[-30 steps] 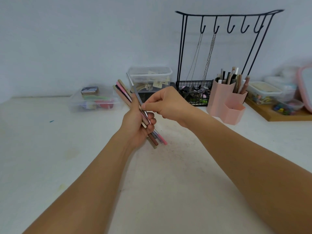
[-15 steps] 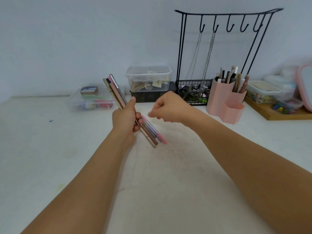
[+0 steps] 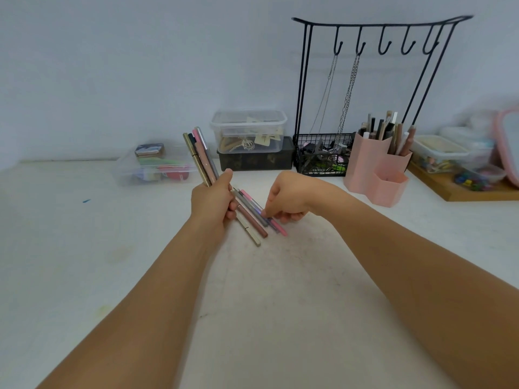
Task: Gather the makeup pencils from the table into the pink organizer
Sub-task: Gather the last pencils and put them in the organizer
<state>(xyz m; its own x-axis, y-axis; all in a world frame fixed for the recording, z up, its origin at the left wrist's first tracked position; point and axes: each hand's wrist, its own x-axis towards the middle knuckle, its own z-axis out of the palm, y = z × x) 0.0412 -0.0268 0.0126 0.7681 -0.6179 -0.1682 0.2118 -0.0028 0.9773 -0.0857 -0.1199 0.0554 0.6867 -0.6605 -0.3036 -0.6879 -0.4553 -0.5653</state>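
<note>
The left hand (image 3: 213, 200) is wrapped around a bundle of makeup pencils (image 3: 206, 161), fingers pressed closed on them, the bundle slanting up and away over the white desk (image 3: 84, 262). The right hand (image 3: 286, 197) sits just right of the bundle's lower ends, its fingers (image 3: 266, 213) curled and pinching at the tips of a grey and a pink pencil there. The pink organizer (image 3: 376, 169) stands to the right of the pencils, well apart, already holding several upright pencils in its taller cells — its low front cell looks nearly empty. Behind the bundle sit a clear lidded box (image 3: 248, 130) on a dark box (image 3: 255, 161); to the left a shallow clear case (image 3: 154, 169). A black wire hook stand (image 3: 373, 37) with hanging chains rises just behind the organizer, and a wooden tray (image 3: 463, 189) lies beyond it — nothing lies on the desk between the pencils and the organizer.
</note>
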